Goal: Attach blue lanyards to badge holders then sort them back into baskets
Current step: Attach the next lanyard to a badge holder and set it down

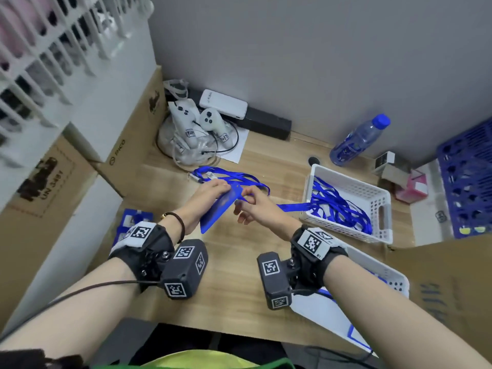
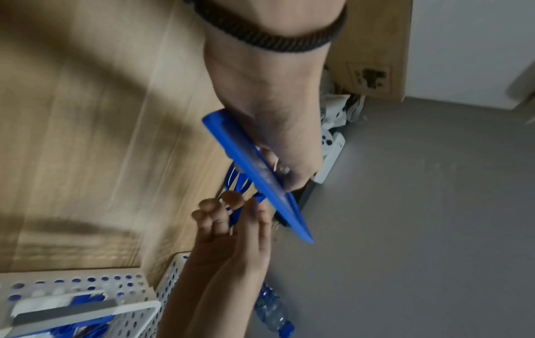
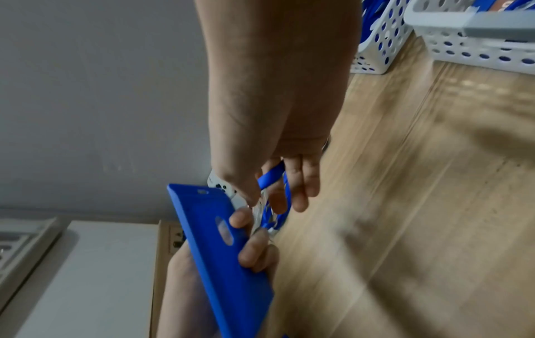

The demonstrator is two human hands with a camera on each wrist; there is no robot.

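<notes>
A blue badge holder (image 1: 221, 209) is held tilted above the wooden table, gripped at its far end by my left hand (image 1: 213, 193). The holder (image 3: 214, 247) shows its oval slot in the right wrist view, and appears edge-on as the holder (image 2: 254, 169) in the left wrist view. My right hand (image 1: 250, 201) pinches the end of a blue lanyard (image 1: 290, 207) right beside the holder's top; the strap trails into the white basket (image 1: 383, 206) full of lanyards. The lanyard's metal clip (image 3: 260, 212) sits between my fingers.
More blue lanyards (image 1: 226, 177) lie on the table beyond my hands. A second white basket (image 1: 380, 270) stands near right, badge holders (image 1: 134, 218) lie at left. Two white controllers (image 1: 197, 123), a water bottle (image 1: 356, 141), a blue crate (image 1: 468, 179) and cardboard boxes (image 1: 48, 198) surround the work area.
</notes>
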